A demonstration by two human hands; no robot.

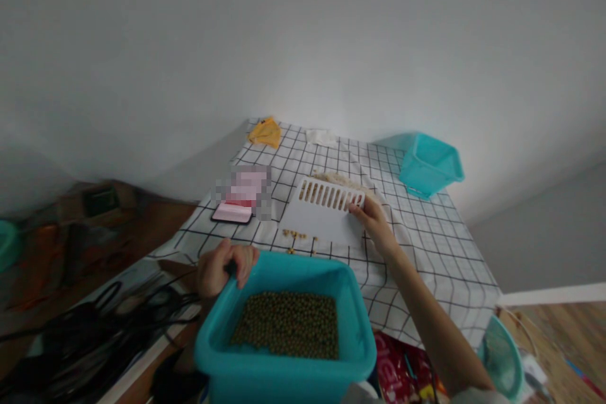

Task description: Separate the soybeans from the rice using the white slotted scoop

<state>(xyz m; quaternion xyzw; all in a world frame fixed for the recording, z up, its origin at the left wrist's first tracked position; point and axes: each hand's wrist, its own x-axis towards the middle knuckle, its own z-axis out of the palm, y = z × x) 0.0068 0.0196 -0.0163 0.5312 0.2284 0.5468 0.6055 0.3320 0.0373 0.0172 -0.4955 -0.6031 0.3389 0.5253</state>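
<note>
A turquoise bin point(265, 360) full of small green beans point(288, 323) is at the near edge. My left hand point(223, 268) is closed over its far left rim. A white slotted sorting board point(326, 214) lies flat on the checked tablecloth point(426, 233). My right hand point(374, 218) rests at the board's right side, its fingers touching the slotted end. Several tan beans point(299, 237) lie loose on the board's near edge. A pile of pale grains point(334, 178) sits just behind the slots.
An empty turquoise bin point(428, 164) stands tilted at the table's far right. A phone point(233, 211) lies left of the board. A yellow cloth point(266, 132) and a white cloth point(322, 136) are at the far edge. Black cables point(108, 322) lie at the left.
</note>
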